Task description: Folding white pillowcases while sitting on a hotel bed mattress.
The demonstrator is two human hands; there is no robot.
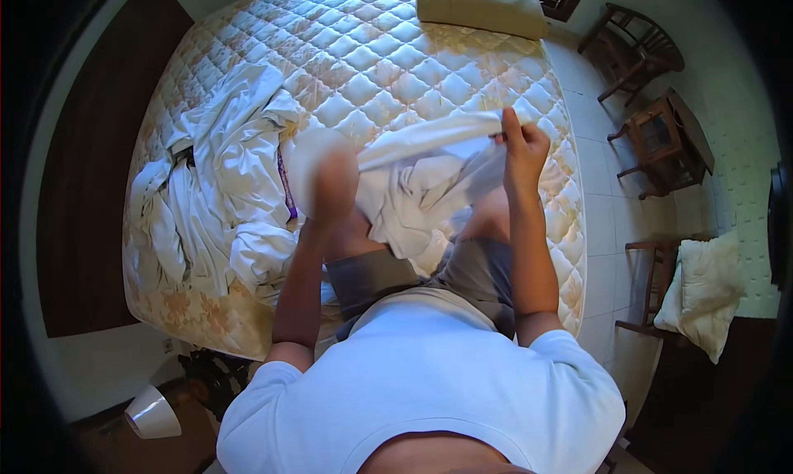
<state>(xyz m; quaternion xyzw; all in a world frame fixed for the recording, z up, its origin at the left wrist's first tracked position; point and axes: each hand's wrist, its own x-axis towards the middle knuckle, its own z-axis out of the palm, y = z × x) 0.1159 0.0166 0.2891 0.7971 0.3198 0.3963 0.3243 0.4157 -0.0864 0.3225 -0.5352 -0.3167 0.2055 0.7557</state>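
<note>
the right hand grips white cloth above the quilted mattress.

The fabric before you is showing plain off-white, while the crumpled sheet to your left is gleaming a cooler white beside a purple strip. The quilted mattress is displaying diamonds over whitish ground with tan blotches. You are wearing a pale blue-white T-shirt and grey shorts. The long bolster is looking beige, the pillow cream, the lampshade white; the glass-fronted cabinet and curved-back chair are appearing dark brown.
</note>
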